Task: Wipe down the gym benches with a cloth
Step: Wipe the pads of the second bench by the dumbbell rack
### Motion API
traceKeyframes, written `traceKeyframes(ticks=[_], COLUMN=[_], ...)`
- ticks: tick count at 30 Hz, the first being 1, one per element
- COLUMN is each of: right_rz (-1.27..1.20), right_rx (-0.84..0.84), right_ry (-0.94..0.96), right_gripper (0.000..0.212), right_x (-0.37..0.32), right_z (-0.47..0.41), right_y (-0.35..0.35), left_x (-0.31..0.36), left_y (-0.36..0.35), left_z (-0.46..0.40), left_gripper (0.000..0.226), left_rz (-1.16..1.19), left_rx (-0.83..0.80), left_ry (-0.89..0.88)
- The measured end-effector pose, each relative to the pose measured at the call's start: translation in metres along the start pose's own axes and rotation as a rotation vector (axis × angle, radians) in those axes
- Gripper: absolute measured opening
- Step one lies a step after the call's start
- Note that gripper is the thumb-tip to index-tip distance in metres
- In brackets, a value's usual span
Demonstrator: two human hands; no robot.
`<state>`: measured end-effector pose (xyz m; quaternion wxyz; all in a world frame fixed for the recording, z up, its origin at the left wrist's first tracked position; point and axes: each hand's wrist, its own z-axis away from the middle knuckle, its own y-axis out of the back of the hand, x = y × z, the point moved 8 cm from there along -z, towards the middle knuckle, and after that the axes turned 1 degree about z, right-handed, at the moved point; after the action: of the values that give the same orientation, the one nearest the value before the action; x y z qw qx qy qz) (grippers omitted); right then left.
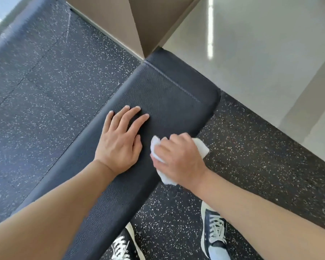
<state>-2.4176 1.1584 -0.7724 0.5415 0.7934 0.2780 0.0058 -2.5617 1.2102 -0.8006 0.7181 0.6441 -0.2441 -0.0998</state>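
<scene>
Speckled rubber floor [45,94] fills the frame's left; across the centre runs the black bench [163,94]. Your left hand [120,139] lies flat, fingers spread, on its pad. Your right hand [178,158] grips the white cloth [202,149] at the bench's right edge.

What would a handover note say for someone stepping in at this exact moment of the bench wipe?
Left hand: flat on the bench pad, fingers spread, holding nothing.
Right hand: grips the white cloth, pressing it on the pad's right edge, near the end with the stitched seam.
Bench runs diagonally over the speckled rubber floor; the person's sneakers stand to its right.
Done: cannot tell from this picture how much pad is already wiped.
Left: probably the seam end ahead of the hands, the left side, then the length nearer the person. No other bench is in view.
</scene>
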Motion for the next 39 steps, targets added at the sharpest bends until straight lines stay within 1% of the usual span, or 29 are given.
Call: traceKeyframes(ticks=[2,3,4,5,6,8,10,12,16,17,19,20,21,23,24,25,28,31,34,36,39], right_rz=[-0.009,0.002,0.029,0.061,0.09,0.136,0.145,0.102,0.022,0.006,-0.003,0.017,0.041,0.072,0.079,0.088,0.096,0.084,0.025,0.014,0.047], right_rx=[-0.057,-0.062,-0.052,-0.022,0.019,0.036,0.007,-0.005,-0.077,-0.084,-0.087,-0.078,-0.062,-0.023,-0.027,-0.04,-0.054,-0.032,-0.045,-0.087,-0.158], right_ry=[0.116,0.147,0.133,0.067,-0.039,-0.253,-0.335,-0.297,-0.007,0.028,0.074,0.07,0.027,-0.149,-0.217,-0.247,-0.212,-0.185,-0.18,-0.184,-0.21], right_gripper=[0.019,0.019,0.021,0.023,0.027,0.032,0.032,0.027,0.011,0.011,0.02,0.022,0.024,0.032,0.036,0.038,0.041,0.039,0.028,0.019,0.019], right_x=[-0.013,-0.007,0.01,0.036,0.069,0.132,0.153,0.134,0.04,0.025,0.021,0.032,0.05,0.102,0.122,0.132,0.128,0.111,0.088,0.072,0.062], right_z=[0.007,0.003,-0.004,-0.012,-0.02,-0.033,-0.038,-0.041,-0.029,-0.026,-0.026,-0.028,-0.029,-0.031,-0.03,-0.029,-0.035,-0.064,-0.119,-0.16,-0.21], right_y=[-0.002,-0.001,0.002,0.007,0.014,0.029,0.031,0.025,-0.003,-0.007,-0.009,-0.006,-0.001,0.012,0.016,0.018,0.014,-0.002,-0.028,-0.052,-0.082], left_x=[0.0,-0.001,-0.001,-0.001,-0.002,-0.003,-0.003,-0.003,-0.004,-0.004,-0.005,-0.005,-0.005,-0.006,-0.006,-0.006,-0.007,-0.008,-0.007,-0.008,-0.007], left_y=[-0.001,-0.002,-0.002,-0.002,-0.003,-0.004,-0.005,-0.006,-0.007,-0.008,-0.008,-0.008,-0.009,-0.01,-0.01,-0.011,-0.011,-0.011,-0.011,-0.011,-0.011], left_z=[0.0,0.001,0.001,0.001,0.0,-0.001,-0.001,-0.001,-0.003,-0.003,-0.002,-0.002,-0.002,-0.001,-0.001,0.0,0.0,-0.001,-0.001,-0.001,-0.001], left_gripper=[0.061,0.061,0.061,0.061,0.061,0.061,0.061,0.061,0.061,0.061,0.062,0.062,0.062,0.063,0.063,0.063,0.063,0.063,0.062,0.063,0.064], left_rz=[-0.012,-0.019,-0.023,-0.026,-0.028,-0.035,-0.037,-0.037,-0.045,-0.047,-0.048,-0.047,-0.044,-0.037,-0.034,-0.031,-0.031,-0.026,-0.022,-0.021,-0.019], left_rx=[0.011,0.018,0.025,0.031,0.035,0.042,0.048,0.047,0.043,0.046,0.054,0.056,0.056,0.054,0.054,0.055,0.056,0.054,0.045,0.042,0.039], left_ry=[0.002,0.002,0.0,-0.003,-0.003,0.0,-0.001,-0.002,-0.001,-0.004,-0.009,-0.013,-0.015,-0.015,-0.014,-0.012,-0.019,-0.015,-0.017,-0.017,-0.018])
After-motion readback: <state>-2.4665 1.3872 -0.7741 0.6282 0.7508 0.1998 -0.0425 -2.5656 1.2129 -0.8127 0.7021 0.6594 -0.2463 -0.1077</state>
